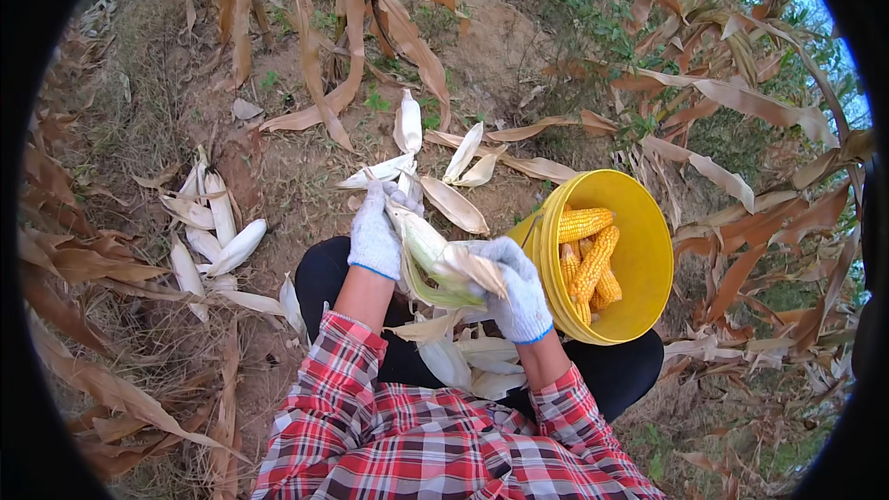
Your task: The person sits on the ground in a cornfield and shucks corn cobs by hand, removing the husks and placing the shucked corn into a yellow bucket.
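Note:
Both my hands wear white knit gloves with blue cuff edges. My left hand point(378, 232) grips one end of a corn ear in its pale green husk point(427, 246). At the other end, my right hand point(514, 288) holds the husk's dry, partly blurred leaves. The kernels of this ear are not visible. Right of my right hand, a yellow plastic bucket point(649, 264) leans open towards me, with several bare yellow corn ears point(595, 265) inside. Loose pale husks point(444, 361) lie between my legs. More empty-looking husks point(455, 205) lie on the soil just beyond my hands.
Several husk-covered corn ears point(221, 208) lie in a pile on the ground at the left. Dry corn leaves point(354, 21) hang down in front, and standing dry stalks point(819, 153) crowd the right side. Dry leaves and grass cover the soil at the lower left.

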Demonstrator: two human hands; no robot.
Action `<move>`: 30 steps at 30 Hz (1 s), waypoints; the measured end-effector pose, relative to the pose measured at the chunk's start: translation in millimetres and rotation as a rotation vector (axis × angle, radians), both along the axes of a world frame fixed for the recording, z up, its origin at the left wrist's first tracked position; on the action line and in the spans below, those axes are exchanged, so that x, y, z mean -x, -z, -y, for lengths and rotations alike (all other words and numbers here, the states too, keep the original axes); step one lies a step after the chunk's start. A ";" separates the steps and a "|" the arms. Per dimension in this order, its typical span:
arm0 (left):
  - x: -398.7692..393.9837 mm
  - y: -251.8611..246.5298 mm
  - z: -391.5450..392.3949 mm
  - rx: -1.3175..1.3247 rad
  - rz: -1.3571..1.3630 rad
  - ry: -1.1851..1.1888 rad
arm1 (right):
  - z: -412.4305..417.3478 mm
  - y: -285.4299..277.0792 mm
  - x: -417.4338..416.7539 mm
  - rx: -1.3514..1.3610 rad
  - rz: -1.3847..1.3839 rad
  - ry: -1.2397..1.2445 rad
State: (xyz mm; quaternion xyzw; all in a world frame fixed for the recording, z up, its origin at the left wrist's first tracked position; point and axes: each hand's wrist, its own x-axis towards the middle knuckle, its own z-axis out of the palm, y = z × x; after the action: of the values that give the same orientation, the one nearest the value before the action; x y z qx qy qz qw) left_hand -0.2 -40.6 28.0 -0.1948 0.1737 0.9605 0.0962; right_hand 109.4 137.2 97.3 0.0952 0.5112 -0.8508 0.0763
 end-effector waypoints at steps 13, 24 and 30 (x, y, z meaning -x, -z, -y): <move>30.1 -4.7 30.8 0.078 -0.030 -0.127 | -57.5 -37.1 -68.1 -1.064 -0.261 -0.197; -0.3 -56.7 3.1 0.232 -0.122 -0.115 | 4.2 13.3 -5.8 -1.506 -0.089 -0.318; -27.7 -74.5 -1.5 0.273 -0.196 -0.106 | -1.9 43.4 -8.8 -1.532 0.031 -0.265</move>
State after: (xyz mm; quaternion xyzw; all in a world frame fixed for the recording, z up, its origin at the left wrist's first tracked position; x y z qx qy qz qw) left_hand 27.5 -39.2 102.5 -0.1202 0.3007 0.9461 0.0006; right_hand 118.3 139.0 54.0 0.0715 0.9626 -0.2426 0.0974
